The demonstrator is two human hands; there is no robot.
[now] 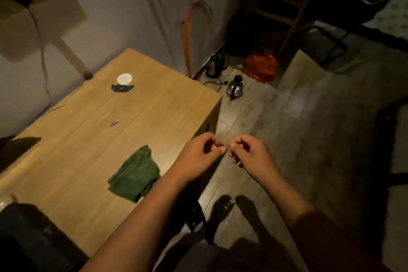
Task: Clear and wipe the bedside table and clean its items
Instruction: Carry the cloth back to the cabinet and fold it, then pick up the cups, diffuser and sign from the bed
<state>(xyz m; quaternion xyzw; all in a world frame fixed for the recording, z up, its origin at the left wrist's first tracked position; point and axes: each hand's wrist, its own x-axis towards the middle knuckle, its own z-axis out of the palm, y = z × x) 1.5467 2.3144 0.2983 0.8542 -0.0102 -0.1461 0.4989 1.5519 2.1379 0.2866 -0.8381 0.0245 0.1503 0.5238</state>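
Observation:
The wooden bedside table fills the left of the head view. A folded green cloth lies near its right front edge. Farther back sit a small white round disc and a dark curved scrap beside it; a tiny dark scrap lies mid-table. My left hand and my right hand hover just past the table's right edge over the floor, fingers curled, fingertips almost meeting. Whether they pinch something tiny between them is too small to tell.
A dark object covers the table's near left corner. On the tiled floor beyond stand a kettle base, a metal kettle, and a red bag. A wooden shelf unit and chair legs are at the back right.

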